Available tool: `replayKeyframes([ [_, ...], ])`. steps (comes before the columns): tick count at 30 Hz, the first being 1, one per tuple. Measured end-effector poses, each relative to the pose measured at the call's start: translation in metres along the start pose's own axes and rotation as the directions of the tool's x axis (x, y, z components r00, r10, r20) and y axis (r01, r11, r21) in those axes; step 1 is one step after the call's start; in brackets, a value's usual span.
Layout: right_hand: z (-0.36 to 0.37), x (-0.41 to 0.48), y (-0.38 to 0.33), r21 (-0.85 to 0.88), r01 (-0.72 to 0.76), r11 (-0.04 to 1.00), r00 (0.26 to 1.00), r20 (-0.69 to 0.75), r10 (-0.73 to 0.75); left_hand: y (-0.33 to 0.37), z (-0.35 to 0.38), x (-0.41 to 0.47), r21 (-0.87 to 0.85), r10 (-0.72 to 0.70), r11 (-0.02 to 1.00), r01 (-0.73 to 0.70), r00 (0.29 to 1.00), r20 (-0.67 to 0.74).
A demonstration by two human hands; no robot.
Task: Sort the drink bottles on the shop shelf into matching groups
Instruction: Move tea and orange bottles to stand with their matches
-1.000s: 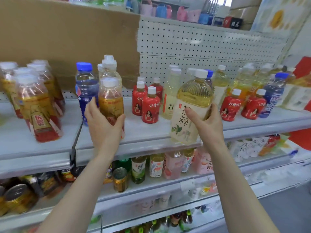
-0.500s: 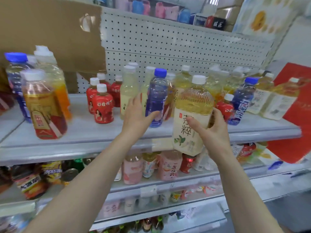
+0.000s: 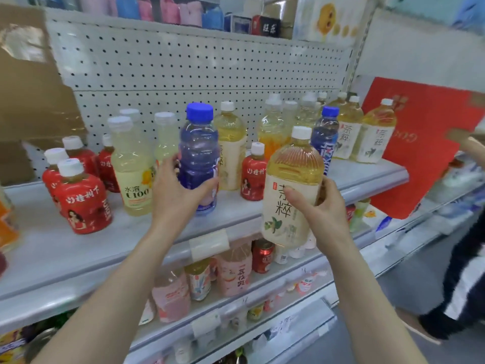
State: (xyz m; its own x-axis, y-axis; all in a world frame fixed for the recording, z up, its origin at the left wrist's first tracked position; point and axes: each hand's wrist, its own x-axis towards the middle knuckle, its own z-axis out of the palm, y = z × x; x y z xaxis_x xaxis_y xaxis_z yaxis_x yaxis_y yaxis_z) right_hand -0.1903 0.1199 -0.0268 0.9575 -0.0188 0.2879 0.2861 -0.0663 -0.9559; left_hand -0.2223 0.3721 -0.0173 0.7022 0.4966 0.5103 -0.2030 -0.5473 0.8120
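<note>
Desk: What do the two hands hold?

Photographer: The person's left hand (image 3: 174,190) curls thumb and fingers round the lower body of a blue-capped bottle (image 3: 198,153) near the frame's centre; the bottle stands upright with its base at the shelf (image 3: 78,245) board; whether it rests there or is raised a little cannot be told. The right hand (image 3: 321,208), at four o'clock of the left, grips a white-capped tea bottle (image 3: 291,185) about its cream label; that bottle leans slightly, clear of the shelf, its base hanging in front of and below the shelf's front lip.

Desk: And the stock around them?

Photographer: At nine o'clock of the blue-capped bottle, just beside the left hand, stands a pale lemon bottle (image 3: 131,174); further toward nine o'clock sits a cluster of squat red bottles (image 3: 81,203); one more red bottle (image 3: 253,177) stands at three o'clock, between the two held bottles. A second blue bottle (image 3: 325,137) rises behind the tea bottle at one o'clock; at the shelf's right end, two o'clock of the right hand, two matching tea bottles (image 3: 347,135) stand side by side in front of a red card (image 3: 425,143). White pegboard (image 3: 183,69) backs the row; beneath the board, at six o'clock, pink bottles (image 3: 233,271) and a red can (image 3: 262,256) stand; at the frame's four o'clock edge part of another person in dark clothing (image 3: 467,285) shows.
</note>
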Motion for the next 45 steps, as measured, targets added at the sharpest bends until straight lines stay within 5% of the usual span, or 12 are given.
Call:
replayKeyframes([
  [8, -0.068, 0.042, 0.012, 0.010, 0.037, 0.999, 0.978, -0.205, -0.034, 0.055, 0.054, -0.004, -0.277, 0.006, 0.959, 0.061, 0.972, 0.235],
  [15, -0.148, 0.153, 0.038, -0.104, 0.156, 0.982, 0.935, -0.304, -0.181, 0.071, 0.121, 0.004, -0.349, -0.083, 0.927, 0.140, 0.981, 0.174],
  [25, -0.201, 0.317, 0.092, -0.125, 0.130, 0.984, 0.988, -0.064, -0.138, 0.099, 0.212, 0.010, -0.317, -0.137, 0.938, 0.138, 0.990, 0.025],
  [32, -0.199, 0.350, 0.118, -0.368, 0.162, 0.916, 0.978, -0.062, -0.198, 0.101, 0.231, 0.003, -0.283, -0.160, 0.950, 0.132, 0.984, -0.077],
  [38, -0.199, 0.350, 0.114, -0.471, 0.274, 0.838, 0.932, -0.084, -0.352, 0.103, 0.234, -0.001, -0.256, -0.161, 0.958, 0.128, 0.981, -0.110],
  [41, -0.184, 0.336, 0.099, -0.637, 0.410, 0.653, 0.791, -0.108, -0.602, 0.105, 0.235, -0.003, -0.247, -0.170, 0.959, 0.141, 0.981, -0.098],
  [43, -0.163, 0.335, 0.087, -0.616, 0.532, 0.580, 0.754, 0.034, -0.656, 0.106, 0.237, -0.003, -0.239, -0.179, 0.959, 0.153, 0.980, -0.092],
  [45, -0.140, 0.340, 0.072, -0.596, 0.531, 0.602, 0.838, 0.266, -0.476, 0.107, 0.239, -0.002, -0.230, -0.190, 0.959, 0.165, 0.978, -0.090],
])
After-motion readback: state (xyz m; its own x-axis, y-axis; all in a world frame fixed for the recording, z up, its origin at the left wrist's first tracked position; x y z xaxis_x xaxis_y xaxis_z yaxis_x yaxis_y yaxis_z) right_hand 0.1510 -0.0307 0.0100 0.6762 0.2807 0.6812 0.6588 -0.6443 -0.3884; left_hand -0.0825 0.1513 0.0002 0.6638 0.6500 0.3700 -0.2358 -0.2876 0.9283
